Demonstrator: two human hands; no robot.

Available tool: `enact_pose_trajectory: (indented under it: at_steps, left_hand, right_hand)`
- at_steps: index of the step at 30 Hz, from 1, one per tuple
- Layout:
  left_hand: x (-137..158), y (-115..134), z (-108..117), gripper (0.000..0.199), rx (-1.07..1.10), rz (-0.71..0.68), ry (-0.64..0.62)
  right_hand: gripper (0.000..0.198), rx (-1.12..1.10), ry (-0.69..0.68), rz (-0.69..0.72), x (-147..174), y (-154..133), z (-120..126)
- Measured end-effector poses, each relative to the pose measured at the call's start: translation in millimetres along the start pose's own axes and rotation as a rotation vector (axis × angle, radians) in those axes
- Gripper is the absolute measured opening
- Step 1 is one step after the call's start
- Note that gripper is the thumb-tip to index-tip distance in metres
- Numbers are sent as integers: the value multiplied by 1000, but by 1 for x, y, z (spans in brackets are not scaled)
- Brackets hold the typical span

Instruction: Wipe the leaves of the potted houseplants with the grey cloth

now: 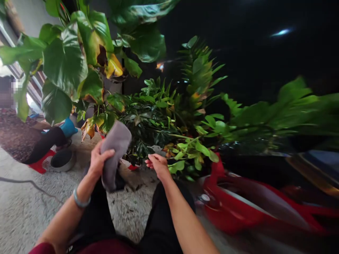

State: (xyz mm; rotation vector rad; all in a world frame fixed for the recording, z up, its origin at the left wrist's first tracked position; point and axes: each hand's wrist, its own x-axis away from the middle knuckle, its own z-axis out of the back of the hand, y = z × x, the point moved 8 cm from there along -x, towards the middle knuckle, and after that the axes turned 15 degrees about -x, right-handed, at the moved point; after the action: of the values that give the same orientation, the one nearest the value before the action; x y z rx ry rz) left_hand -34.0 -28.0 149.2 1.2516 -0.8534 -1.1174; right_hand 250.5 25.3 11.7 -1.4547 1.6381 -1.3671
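My left hand (97,159) is closed around a soft, greyish-purple cloth (116,151). The cloth looks folded, with one end standing up above my fingers and the rest hanging toward my knee. To the right, the fingers of my right hand (158,165) are curled and pinched together. Whether anything thin is between them I cannot make out. Just beyond that hand are the light green leaves (200,151) of a potted plant, with darker foliage (137,123) behind. Large green leaves (66,63), some browned and yellow, hang over at the upper left.
A red scooter-like body (238,208), blurred, stands close on my right. To the left, another person (18,134) sits by a dark round basin (63,159) and a red stool (42,163). A cable (29,181) crosses the concrete floor (21,215).
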Motion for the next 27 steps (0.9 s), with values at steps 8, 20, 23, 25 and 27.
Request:
enact_pose_trajectory:
  at_steps: [8,20,23,25,27]
  left_hand:
    - [-31,-34,-50,47,102,225,23]
    - [-45,37,-22,58,79,-147,148]
    - [-39,-5,-58,47,43,51,-5]
    - [-3,-41,-79,43,-13,199,-261]
    - [43,-62,-88,41,-54,276,-569]
  right_hand:
    - [24,-71,-13,-6,4,-9,-6]
    - [26,-105,-17,-9,6,-14,-1]
    - [25,-107,-11,-16,8,-14,-1]
    - [23,-101,-1,-19,8,-13,1]
    - [21,-91,9,-24,7,-14,4]
